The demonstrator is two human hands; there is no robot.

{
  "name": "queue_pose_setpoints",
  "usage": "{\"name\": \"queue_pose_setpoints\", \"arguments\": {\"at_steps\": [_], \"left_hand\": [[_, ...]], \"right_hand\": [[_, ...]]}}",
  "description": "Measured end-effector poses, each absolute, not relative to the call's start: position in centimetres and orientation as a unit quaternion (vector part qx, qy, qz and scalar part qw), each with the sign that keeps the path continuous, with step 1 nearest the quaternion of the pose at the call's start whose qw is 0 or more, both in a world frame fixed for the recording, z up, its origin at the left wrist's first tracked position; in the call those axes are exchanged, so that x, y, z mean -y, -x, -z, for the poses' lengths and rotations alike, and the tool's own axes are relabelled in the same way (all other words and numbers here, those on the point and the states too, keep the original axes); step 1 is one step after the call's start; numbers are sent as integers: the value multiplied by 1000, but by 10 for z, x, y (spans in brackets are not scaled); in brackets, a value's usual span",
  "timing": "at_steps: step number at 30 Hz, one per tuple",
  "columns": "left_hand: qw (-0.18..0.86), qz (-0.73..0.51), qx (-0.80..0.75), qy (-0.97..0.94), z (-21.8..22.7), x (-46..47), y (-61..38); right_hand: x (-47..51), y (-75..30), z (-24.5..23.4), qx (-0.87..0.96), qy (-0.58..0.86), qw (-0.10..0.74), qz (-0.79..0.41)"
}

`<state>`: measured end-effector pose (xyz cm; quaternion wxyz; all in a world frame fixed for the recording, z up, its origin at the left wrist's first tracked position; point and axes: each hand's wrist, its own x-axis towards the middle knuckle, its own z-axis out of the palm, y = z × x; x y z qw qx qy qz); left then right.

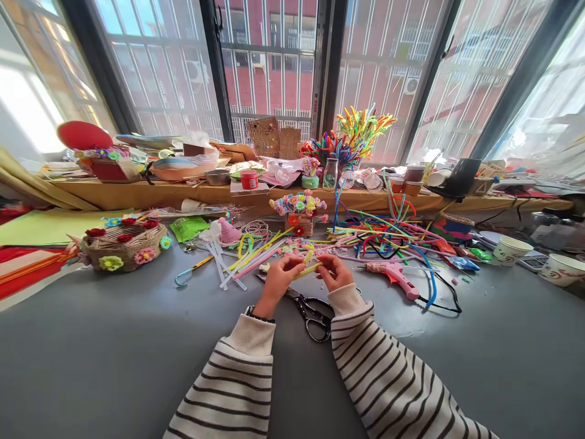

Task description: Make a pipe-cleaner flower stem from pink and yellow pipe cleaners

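Note:
My left hand and my right hand meet near the middle of the grey table. Between them they pinch a yellow pipe cleaner, the left fingers closed on one part and the right fingers on the other. A bent bit of yellow rises above the fingertips. Under and between my wrists lie black-handled scissors on the tabletop. To the right of my right hand rests a pink hot glue gun. Clear glue sticks lie left of my left hand.
A twine basket with felt-like flowers stands at the left. Behind my hands is a small flower box. Loose pipe cleaners spread at the right rear, with paper cups farther right. A crowded ledge runs below the windows.

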<state>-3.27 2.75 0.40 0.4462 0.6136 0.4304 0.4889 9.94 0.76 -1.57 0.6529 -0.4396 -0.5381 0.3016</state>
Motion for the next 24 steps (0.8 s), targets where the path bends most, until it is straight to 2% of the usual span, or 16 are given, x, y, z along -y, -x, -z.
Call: {"name": "queue_pose_setpoints", "arguments": {"at_steps": [6, 24], "left_hand": [[440, -430, -386, -688, -2, -25, 28], [411, -406, -377, -724, 1, -24, 25]], "right_hand": [[-6, -99, 15, 536, 470, 645, -273], [-5, -100, 15, 562, 528, 603, -205]]}}
